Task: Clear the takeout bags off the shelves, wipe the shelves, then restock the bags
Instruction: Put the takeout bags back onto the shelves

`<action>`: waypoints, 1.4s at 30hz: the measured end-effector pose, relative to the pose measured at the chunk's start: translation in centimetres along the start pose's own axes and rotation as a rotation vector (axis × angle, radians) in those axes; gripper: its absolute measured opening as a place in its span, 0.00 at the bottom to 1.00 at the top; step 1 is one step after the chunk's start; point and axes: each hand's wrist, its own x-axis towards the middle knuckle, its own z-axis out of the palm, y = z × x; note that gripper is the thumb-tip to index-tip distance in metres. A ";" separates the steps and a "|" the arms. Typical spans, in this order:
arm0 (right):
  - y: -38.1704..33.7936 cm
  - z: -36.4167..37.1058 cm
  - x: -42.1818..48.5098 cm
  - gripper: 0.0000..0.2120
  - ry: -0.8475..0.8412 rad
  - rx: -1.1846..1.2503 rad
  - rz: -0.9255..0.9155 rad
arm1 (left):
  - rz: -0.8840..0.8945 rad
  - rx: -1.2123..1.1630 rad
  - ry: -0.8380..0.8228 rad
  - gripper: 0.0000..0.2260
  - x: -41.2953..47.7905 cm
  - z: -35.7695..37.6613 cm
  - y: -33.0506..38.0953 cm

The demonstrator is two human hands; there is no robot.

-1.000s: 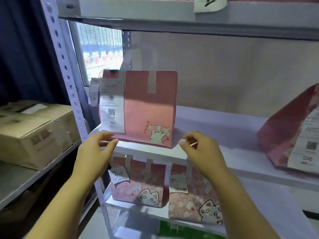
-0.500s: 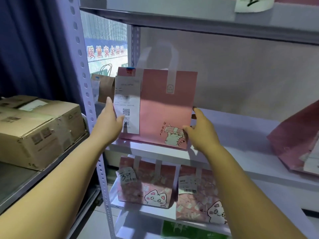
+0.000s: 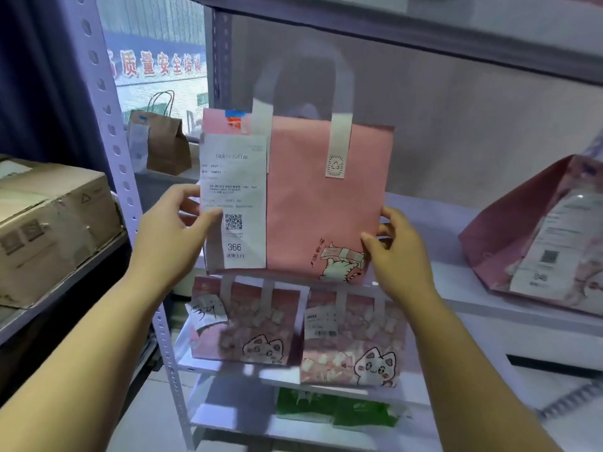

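A pink takeout bag point(image 3: 310, 203) with a white handle, a cat drawing and a receipt numbered 366 is upright in front of the middle shelf point(image 3: 456, 298). My left hand point(image 3: 169, 233) grips its left edge, thumb over the receipt. My right hand point(image 3: 398, 252) grips its right lower edge. Its bottom edge covers the shelf's front lip, and I cannot tell whether it touches the shelf. Another pink bag point(image 3: 538, 233) lies tilted at the shelf's right end. Two cat-print bags, one point(image 3: 248, 324) left and one point(image 3: 352, 340) right, stand on the shelf below.
A perforated upright post point(image 3: 111, 132) stands left of the bag. Cardboard boxes point(image 3: 49, 223) sit on a neighbouring rack to the left. A brown paper bag point(image 3: 163, 141) stands behind the post. A green item point(image 3: 336, 409) lies on the bottom shelf. The upper shelf point(image 3: 424, 31) hangs overhead.
Both hands rose from the shelf's front edge to the pink bag's sides and took hold of it. The bag now appears nearer and larger in view.
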 end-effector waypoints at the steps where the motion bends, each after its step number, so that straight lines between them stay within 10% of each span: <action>1: 0.4 -0.8 -0.6 0.18 0.005 0.012 -0.007 | 0.002 -0.010 -0.004 0.08 -0.7 0.0 0.5; 19: 9.3 -21.1 -14.1 0.15 -0.101 0.038 -0.036 | -0.021 -0.276 -0.133 0.11 -20.1 5.5 11.1; 29: 19.2 -26.8 -19.1 0.23 -0.132 -0.178 0.259 | -0.155 -0.155 -0.431 0.25 -27.5 16.0 11.9; 42: 33.0 -23.9 -18.1 0.13 -0.010 -0.405 0.601 | -0.236 0.065 -0.612 0.13 -28.4 31.0 7.9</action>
